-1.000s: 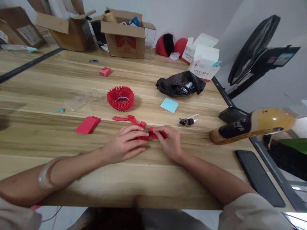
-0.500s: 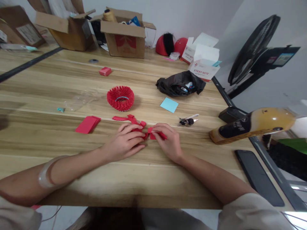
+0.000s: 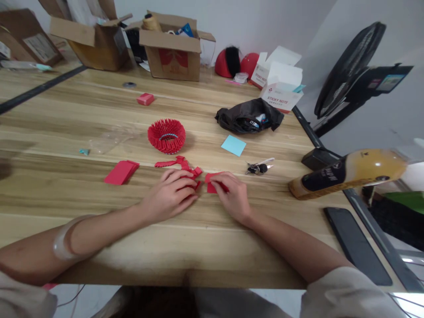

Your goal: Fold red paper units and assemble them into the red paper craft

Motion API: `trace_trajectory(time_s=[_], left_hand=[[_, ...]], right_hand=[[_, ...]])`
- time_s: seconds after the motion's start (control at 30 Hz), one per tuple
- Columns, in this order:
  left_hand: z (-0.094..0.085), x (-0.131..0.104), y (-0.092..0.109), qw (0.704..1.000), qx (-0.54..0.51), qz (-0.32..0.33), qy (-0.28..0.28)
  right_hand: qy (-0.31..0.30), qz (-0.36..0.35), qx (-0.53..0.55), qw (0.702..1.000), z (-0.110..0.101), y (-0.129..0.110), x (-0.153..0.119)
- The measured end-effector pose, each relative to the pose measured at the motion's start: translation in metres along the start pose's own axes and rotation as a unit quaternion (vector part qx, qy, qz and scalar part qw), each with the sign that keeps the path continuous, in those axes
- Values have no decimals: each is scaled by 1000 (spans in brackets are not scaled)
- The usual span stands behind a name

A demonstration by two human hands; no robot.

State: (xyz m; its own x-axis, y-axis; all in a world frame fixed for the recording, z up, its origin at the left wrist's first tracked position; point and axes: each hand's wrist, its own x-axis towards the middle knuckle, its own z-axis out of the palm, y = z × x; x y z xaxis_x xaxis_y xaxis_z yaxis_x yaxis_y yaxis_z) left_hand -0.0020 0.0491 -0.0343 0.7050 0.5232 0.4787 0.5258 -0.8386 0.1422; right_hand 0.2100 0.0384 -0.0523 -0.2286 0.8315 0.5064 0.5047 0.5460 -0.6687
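Red paper (image 3: 211,188) lies on the wooden table (image 3: 198,247) at the centre of the frame, its far end pinched narrowly between the thumb and fingertips of the right hand (image 3: 234,196). Just to its left in the picture, the left hand (image 3: 174,194) curves over small folded red pieces (image 3: 184,165); its fingertips are partly hidden, so whether it grips one or only rests on them cannot be told. Thin paper like this probably handles best with a light pinch near the edge, the sheet kept flat on the wood while each crease is lined up and then pressed firmly with a fingertip. The loose pieces crowd close to the left fingers and could be nudged or crushed, so a small gap between them and the sheet would help. Above them, left of centre, sits a spiky red bowl (image 3: 166,147), near enough to deserve care. A stack of red paper (image 3: 119,172) lies at centre left, well away from the fingers. Right of centre are a pale blue sheet (image 3: 233,145) and keys (image 3: 259,168); farther right, a yellow bottle (image 3: 359,169) and a dark phone (image 3: 358,245) stand apart from the right hand.
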Motion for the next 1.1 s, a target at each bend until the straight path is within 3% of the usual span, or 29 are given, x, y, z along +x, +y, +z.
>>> trace_trajectory(time_s=[0.17, 0.37, 0.7, 1.1], left_hand=[[1, 0, 1, 1000, -9, 8, 12], [0, -1, 0, 1000, -14, 2, 5], [1, -1, 1, 1000, -9, 4, 12], [1, 0, 1, 1000, -17, 5, 21]], right_hand=[[15, -22, -3, 1000, 0, -3, 0], [-18, -36, -29, 999, 1, 1, -2], [37, -71, 21, 997, 1, -2, 0], [-10, -43, -61, 997, -1, -6, 3]])
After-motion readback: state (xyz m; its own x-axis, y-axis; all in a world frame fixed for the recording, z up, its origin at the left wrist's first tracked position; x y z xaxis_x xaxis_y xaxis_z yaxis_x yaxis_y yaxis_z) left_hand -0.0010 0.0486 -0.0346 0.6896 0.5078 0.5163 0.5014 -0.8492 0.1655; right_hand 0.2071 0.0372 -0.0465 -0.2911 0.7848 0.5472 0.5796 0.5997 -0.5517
